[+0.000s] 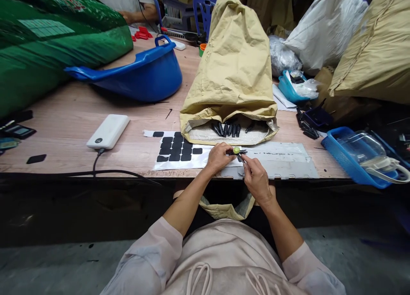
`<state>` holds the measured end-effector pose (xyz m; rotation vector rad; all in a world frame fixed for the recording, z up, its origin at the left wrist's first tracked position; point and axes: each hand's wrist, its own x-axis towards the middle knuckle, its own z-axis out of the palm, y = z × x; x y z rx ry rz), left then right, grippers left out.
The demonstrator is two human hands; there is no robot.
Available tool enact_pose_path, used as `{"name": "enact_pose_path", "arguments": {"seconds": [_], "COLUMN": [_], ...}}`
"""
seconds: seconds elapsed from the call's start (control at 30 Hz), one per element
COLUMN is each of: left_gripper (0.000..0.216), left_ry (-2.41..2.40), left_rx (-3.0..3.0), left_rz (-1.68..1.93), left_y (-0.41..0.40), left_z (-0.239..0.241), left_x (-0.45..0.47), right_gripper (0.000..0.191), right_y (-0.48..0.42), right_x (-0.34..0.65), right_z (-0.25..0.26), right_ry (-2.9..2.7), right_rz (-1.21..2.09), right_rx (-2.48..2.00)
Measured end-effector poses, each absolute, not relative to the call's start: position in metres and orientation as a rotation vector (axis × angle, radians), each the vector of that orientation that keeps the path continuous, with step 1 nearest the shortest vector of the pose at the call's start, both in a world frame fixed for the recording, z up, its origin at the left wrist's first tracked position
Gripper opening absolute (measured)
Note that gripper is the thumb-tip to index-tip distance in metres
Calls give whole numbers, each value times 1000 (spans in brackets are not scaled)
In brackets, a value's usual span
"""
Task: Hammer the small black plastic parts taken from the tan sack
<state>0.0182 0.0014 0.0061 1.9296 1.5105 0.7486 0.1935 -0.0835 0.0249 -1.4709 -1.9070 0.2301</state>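
Observation:
My left hand is closed on a slim black part at the table's front edge. A round yellow-green piece shows at that part, between my hands. My right hand pinches a thin metal tool, its tip at the black part; the tool's exact kind is too small to make out. Beneath my hands lies a white backing sheet with black rounded-square stickers. Just beyond them, a tan sack lies with its mouth towards me, several black parts inside it.
A white power bank with a cable and a blue basin are on the left. A grey strip and a blue basket are on the right. An open sack hangs at my lap. Another person's arm shows behind.

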Motion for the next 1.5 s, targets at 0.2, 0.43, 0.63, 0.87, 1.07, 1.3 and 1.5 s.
{"name": "enact_pose_path", "arguments": {"seconds": [0.2,0.43,0.63,0.87,1.07,1.3,1.5], "left_gripper": [17,19,32,38,37,20,18], "left_ry": [1498,1469,1472,1446,961,1262,1260], "left_rx": [1957,1980,2031,2115,2592,2528,2265], "left_rz": [769,757,742,769,837,248,519], "left_y": [-2,-3,-5,-7,-76,-142,-111], "left_z": [7,7,6,9,9,-41,-1], "left_x": [18,15,14,13,15,15,8], "right_gripper": [38,36,36,37,37,37,38], "right_y": [-56,-14,-15,-17,-17,-16,-16], "right_x": [212,239,237,234,232,232,232], "right_z": [27,12,4,8,9,9,9], "right_ry": [-1818,-1823,-1869,-1904,-1920,-1916,-1920], "right_rz": [83,-266,-316,-342,-353,-341,-323], "right_rx": [-1590,-1942,-2006,-2047,-2061,-2081,-2052]}}
